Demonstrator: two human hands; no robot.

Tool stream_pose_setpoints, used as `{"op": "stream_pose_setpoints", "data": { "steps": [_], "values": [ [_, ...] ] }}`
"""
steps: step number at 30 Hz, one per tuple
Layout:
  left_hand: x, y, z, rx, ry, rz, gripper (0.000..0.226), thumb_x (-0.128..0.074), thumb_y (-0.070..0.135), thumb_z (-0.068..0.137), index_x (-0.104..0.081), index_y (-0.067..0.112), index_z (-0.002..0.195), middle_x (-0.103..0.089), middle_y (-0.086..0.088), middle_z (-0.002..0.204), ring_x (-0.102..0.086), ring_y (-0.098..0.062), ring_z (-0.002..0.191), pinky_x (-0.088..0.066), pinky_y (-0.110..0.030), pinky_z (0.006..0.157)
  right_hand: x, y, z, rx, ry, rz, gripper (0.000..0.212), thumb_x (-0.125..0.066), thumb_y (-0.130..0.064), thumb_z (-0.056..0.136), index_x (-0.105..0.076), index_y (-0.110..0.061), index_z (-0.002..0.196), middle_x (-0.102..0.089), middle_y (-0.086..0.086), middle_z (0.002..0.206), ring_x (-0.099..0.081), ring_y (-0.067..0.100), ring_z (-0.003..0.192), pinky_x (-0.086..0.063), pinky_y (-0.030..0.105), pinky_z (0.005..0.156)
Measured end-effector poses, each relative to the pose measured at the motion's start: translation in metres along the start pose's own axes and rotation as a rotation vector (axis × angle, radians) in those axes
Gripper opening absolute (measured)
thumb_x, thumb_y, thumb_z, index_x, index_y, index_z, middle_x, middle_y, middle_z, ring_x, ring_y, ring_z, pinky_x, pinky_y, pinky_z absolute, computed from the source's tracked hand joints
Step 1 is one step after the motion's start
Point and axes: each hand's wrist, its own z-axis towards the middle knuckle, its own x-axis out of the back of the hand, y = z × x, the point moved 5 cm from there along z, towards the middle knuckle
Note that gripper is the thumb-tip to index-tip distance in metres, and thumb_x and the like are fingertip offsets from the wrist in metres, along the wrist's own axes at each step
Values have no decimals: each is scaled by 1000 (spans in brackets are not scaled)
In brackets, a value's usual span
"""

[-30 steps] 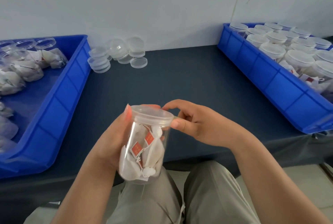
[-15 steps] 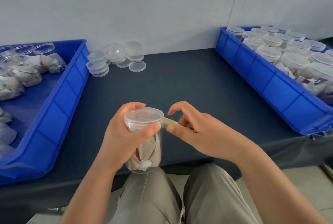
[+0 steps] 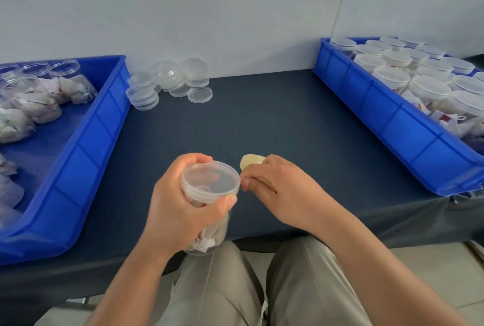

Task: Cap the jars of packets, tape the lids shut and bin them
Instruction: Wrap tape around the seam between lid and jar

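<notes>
My left hand (image 3: 180, 210) grips a clear plastic jar (image 3: 209, 236) of white packets, held above my lap at the table's front edge. A clear lid (image 3: 210, 181) sits on the jar's mouth. My right hand (image 3: 277, 192) is just right of the lid and pinches a strip of yellowish tape (image 3: 251, 161) that curls up behind the fingers. The fingertips almost touch the lid's rim.
A blue bin (image 3: 78, 158) on the left holds uncapped jars (image 3: 31, 95) of packets. A blue bin (image 3: 387, 116) on the right holds several capped jars (image 3: 429, 89). Loose clear lids (image 3: 167, 84) are stacked at the back of the dark table (image 3: 262, 116), by the wall.
My left hand turned the jar more upright, so the lid now faces up. My right hand drew the tape strip out and up beside the lid.
</notes>
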Motion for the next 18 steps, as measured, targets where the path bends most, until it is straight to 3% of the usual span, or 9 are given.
{"op": "stream_pose_setpoints", "data": {
  "steps": [4,7,9,11,14,18],
  "values": [
    [8,4,4,36,-41,-75,65,-82,56,59,-64,31,116,-71,17,113,-70,-9,106,-56,-19,80,-3,0,12,5,87,-20,22,-47,-37,111,-69,-38,106,-53,-7,97,-57,17,89,-53,40,73],
    [-9,22,-16,-46,-265,-209,76,-90,45,55,-68,23,124,-75,0,118,-74,-21,107,-60,-30,82,9,36,34,-218,224,-177,24,-44,-26,111,-67,-27,106,-57,7,105,-61,34,87,-54,44,72],
    [-26,34,-29,-38,-344,-280,83,-96,52,63,-61,28,135,-74,-6,123,-75,-29,110,-61,-37,83,16,63,44,-293,245,-212,26,-41,-26,112,-66,-21,105,-57,13,107,-61,37,84,-54,45,72],
    [-28,32,-24,31,-222,-369,74,-92,52,66,-61,38,132,-76,-2,120,-75,-28,109,-61,-35,82,10,74,48,-262,256,-206,25,-43,-25,112,-67,-22,108,-54,11,105,-60,36,83,-52,41,69],
    [-18,21,-11,95,-41,-285,68,-83,58,64,-62,44,127,-74,15,120,-73,-11,111,-59,-24,82,-22,78,46,-193,179,-294,27,-51,-22,110,-66,-34,129,-50,5,109,-58,28,91,-45,35,70],
    [-17,8,-7,150,53,-275,68,-81,62,63,-61,47,127,-69,28,122,-68,3,112,-53,-10,83,-53,84,43,-146,141,-470,40,-38,-39,114,-49,-50,151,-47,-3,113,-49,22,105,-42,38,94]
  ]
}}
